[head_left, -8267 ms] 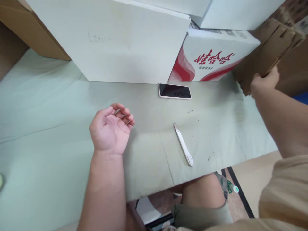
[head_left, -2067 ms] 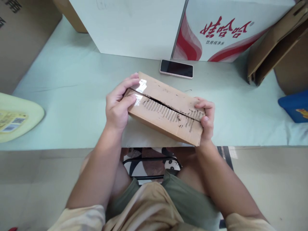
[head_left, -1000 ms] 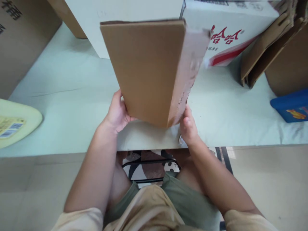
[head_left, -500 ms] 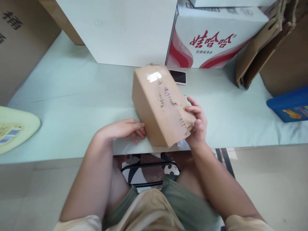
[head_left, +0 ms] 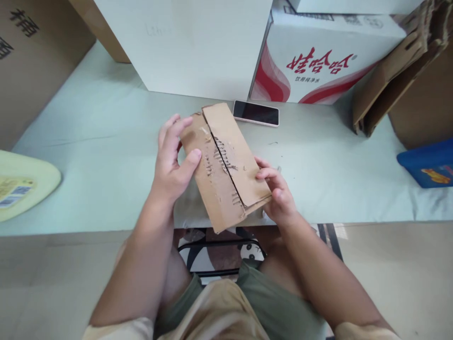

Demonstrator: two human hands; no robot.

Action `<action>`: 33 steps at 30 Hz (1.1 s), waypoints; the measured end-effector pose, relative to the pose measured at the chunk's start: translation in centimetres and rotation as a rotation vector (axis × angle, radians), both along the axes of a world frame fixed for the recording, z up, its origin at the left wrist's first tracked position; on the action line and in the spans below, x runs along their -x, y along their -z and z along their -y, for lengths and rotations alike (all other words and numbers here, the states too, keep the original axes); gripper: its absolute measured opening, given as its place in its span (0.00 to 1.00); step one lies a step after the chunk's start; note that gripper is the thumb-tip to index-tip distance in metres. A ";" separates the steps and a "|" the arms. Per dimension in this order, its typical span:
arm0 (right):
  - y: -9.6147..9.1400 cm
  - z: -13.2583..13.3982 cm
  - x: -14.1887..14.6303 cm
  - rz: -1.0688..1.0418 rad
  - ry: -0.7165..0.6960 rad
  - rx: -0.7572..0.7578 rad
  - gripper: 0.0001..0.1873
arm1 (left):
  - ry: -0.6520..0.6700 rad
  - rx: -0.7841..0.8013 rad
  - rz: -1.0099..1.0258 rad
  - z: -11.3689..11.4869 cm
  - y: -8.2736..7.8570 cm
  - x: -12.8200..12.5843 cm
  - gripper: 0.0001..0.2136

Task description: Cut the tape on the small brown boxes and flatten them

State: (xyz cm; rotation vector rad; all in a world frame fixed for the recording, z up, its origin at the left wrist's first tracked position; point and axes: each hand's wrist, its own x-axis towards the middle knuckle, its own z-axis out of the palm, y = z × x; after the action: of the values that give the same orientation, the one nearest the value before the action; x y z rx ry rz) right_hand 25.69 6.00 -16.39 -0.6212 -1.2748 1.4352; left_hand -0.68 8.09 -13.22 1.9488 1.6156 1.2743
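Observation:
A small brown cardboard box point(head_left: 235, 158) is held slantwise over the near part of the table, its seamed face turned up toward me. Torn, scuffed marks run along the seam between its two flaps. My left hand point(head_left: 175, 153) grips the box's left side, with the thumb on the upper face and the fingers at the far left edge. At the lower right corner, my right hand point(head_left: 278, 191) holds it with curled fingers. The box's underside is hidden.
Behind the box lies a phone point(head_left: 256, 113) on the pale green tablecloth point(head_left: 106, 156). A white box point(head_left: 187, 47) and a red-and-white carton point(head_left: 318, 66) stand at the back. Folded cardboard point(head_left: 392, 75) and a blue container point(head_left: 428, 163) are right; a pale yellow bottle point(head_left: 28, 184) is left.
The box has been turned, so its seamed flaps now face up. My left hand has moved from beside its lower edge up to its left side and taken hold. The phone is more exposed.

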 end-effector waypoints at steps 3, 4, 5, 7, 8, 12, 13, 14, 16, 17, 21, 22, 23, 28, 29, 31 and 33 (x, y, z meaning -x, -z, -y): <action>-0.3 -0.4 0.1 -0.044 -0.018 0.091 0.21 | 0.018 -0.031 0.008 0.0 -0.1 0.0 0.30; -0.3 -0.5 0.1 -0.054 -0.020 0.103 0.20 | 0.027 -0.025 0.001 0.0 -0.1 -0.1 0.29; -0.3 -0.6 0.1 -0.066 -0.019 0.106 0.19 | 0.034 -0.014 -0.006 0.1 -0.2 -0.2 0.28; -0.3 -0.6 0.2 -0.088 -0.017 0.095 0.16 | 0.024 0.018 -0.019 0.3 -0.3 -0.5 0.26; -0.3 -0.6 0.2 -0.096 -0.020 0.087 0.15 | 0.014 0.028 -0.026 0.5 -0.5 -0.7 0.24; -0.2 -0.6 0.3 -0.090 -0.024 0.074 0.15 | 0.007 -0.010 -0.044 1.2 -1.7 -0.8 0.22; -0.2 -0.5 0.3 -0.076 -0.012 0.077 0.16 | 0.009 -0.019 -0.043 1.4 -2.0 -0.8 0.22; -0.2 -0.5 0.4 -0.058 0.004 0.080 0.17 | 0.007 -0.026 -0.041 1.4 -2.3 -0.7 0.23; -0.2 -0.4 0.5 -0.028 0.027 0.080 0.19 | 0.013 -0.052 -0.041 1.4 -2.8 -0.6 0.24; -0.2 -0.4 0.5 -0.019 0.029 0.076 0.19 | 0.029 -0.074 -0.048 1.4 -2.9 -0.7 0.24; -0.3 -0.4 0.5 0.011 0.000 0.062 0.21 | 0.093 -0.162 -0.108 1.0 -2.8 -1.1 0.23; -0.3 -0.4 0.5 0.026 -0.004 0.063 0.22 | 0.083 -0.169 -0.125 1.0 -2.7 -1.2 0.24; -0.3 -0.4 0.4 0.039 -0.008 0.063 0.22 | 0.065 -0.170 -0.141 0.9 -2.6 -1.3 0.24; -0.1 -0.4 0.1 0.042 -0.058 0.024 0.20 | 0.061 -0.134 -0.154 0.7 -2.1 -1.1 0.24; -0.1 -0.4 0.0 0.043 -0.066 0.015 0.19 | 0.069 -0.122 -0.154 0.6 -2.0 -1.0 0.23; -0.1 -0.4 -0.1 0.051 -0.070 0.002 0.19 | 0.069 -0.095 -0.166 0.6 -1.9 -1.0 0.22; -0.1 -0.4 -0.1 0.068 -0.068 -0.001 0.19 | 0.053 -0.056 -0.192 0.6 -2.1 -1.2 0.21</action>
State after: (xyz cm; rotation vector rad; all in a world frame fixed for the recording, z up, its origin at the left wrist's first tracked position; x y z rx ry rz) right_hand 25.82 6.36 -16.25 -0.6357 -1.3618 1.4798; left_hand 0.51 7.49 -11.16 2.1916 1.6191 1.1540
